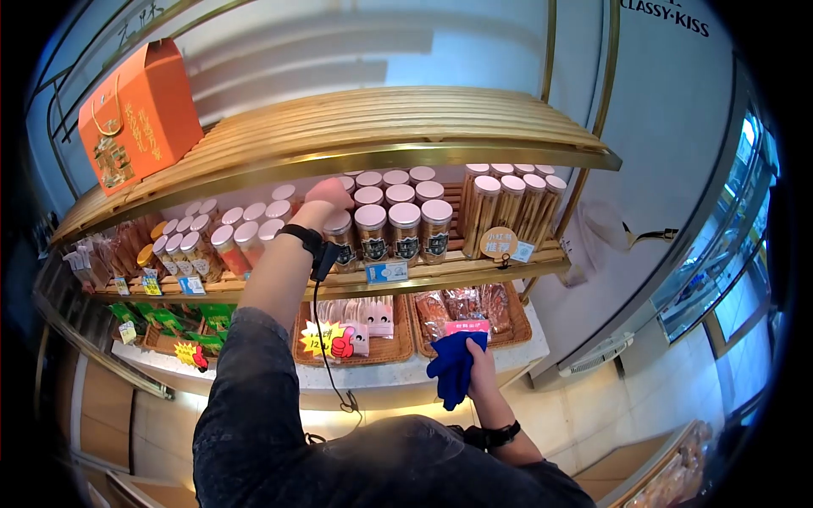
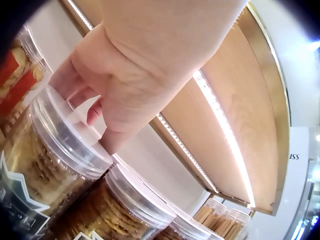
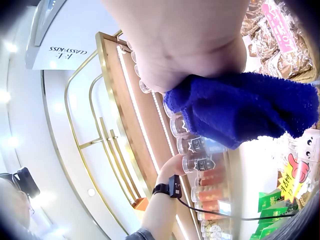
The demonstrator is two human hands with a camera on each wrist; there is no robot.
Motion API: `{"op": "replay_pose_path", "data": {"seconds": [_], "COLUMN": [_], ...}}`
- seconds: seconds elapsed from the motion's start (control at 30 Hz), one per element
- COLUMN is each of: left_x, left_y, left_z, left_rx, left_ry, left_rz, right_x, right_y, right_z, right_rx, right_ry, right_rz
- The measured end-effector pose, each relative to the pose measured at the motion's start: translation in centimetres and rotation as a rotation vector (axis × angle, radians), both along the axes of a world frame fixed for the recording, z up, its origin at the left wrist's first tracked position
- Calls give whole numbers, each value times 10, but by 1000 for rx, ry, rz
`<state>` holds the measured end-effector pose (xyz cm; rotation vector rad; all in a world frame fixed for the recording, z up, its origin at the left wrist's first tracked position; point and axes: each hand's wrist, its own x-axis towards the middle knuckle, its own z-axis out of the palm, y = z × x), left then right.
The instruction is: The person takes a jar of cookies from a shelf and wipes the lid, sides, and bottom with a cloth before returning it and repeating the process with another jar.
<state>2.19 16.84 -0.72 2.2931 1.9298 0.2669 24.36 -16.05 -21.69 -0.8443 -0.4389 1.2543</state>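
Two hands: the left hand [image 1: 329, 196] is at a lidded jar [image 2: 45, 162] on the lower shelf [image 1: 457, 273]; the right hand [image 1: 483, 370] holds a blue cloth [image 1: 452, 372] in front of the wicker trays, clear of the jars.
Left fingers: bent over the lid [image 2: 70, 137], thumb at its near edge; the fingertips at the far edge cannot be made out.
Right fingers: bunched into the cloth, mostly hidden by it; how they lie inside, I cannot tell.
Step in hand: a hold on the jar by its lid, it seems, with the cloth not touching it.
Next move calls for: a steady grip and a straight path, judging by how close the neighbouring jars stand.
Crested jars: clear, with pale pink lids and brown, thin, stacked pieces inside.
Tall jars [image 1: 483, 213]: clear, full of upright sticks.
Wicker trays: the left tray [image 1: 360, 362] bears pale packets, the right tray [image 1: 522, 337] brown wrapped ones.
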Motion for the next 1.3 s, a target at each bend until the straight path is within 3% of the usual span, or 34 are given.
{"op": "replay_pose_path", "data": {"seconds": [0.23,0.33,0.4,0.47,0.5,0.53,0.57,0.67,0.77,0.8,0.87,0.9,0.93,1.0,1.03,1.07,1.1,1.17,1.27,1.3], "left_x": [-31,-54,-72,-95,-108,-113,-119,-124,-147,-149,-151,-146,-136,-128,-130,-118,-106,-81,-46,-36], "left_y": [-4,-20,-32,-27,-32,-51,-67,-129,-174,-192,-227,-242,-254,-270,-276,-282,-289,-303,-321,-327], "left_z": [14,21,26,7,-6,-8,-5,-1,-12,-15,-18,-20,-22,-39,-52,-59,-66,-78,-86,-89], "left_rx": [36,152,220,261,383,507,453,578,563,601,511,534,524,430,338,317,269,187,68,92], "left_ry": [-66,-160,-352,-392,-570,-744,-863,-1034,-1374,-1441,-1680,-1657,-1744,-1885,-1931,-1927,-1979,-2090,-2164,-2142], "left_rz": [15,63,74,168,168,165,88,179,82,111,45,20,60,44,-25,51,-20,-96,-150,-81], "right_x": [5,4,2,-1,4,3,2,1,-1,-3,-9,-9,-13,-30,-37,-44,-51,-69,-82,-83], "right_y": [1,2,3,5,16,16,16,25,39,43,44,48,48,45,44,44,45,35,32,33], "right_z": [-7,-4,5,18,-2,1,8,-2,2,13,40,47,61,96,108,118,128,132,106,104], "right_rx": [-6,19,36,155,278,277,274,231,313,402,327,310,433,449,541,635,836,839,1181,1176], "right_ry": [112,306,306,508,596,600,655,681,695,714,729,763,784,650,590,528,362,383,-1009,-1016], "right_rz": [98,230,278,330,396,407,439,435,423,481,430,440,543,441,514,584,680,724,100,20]}}
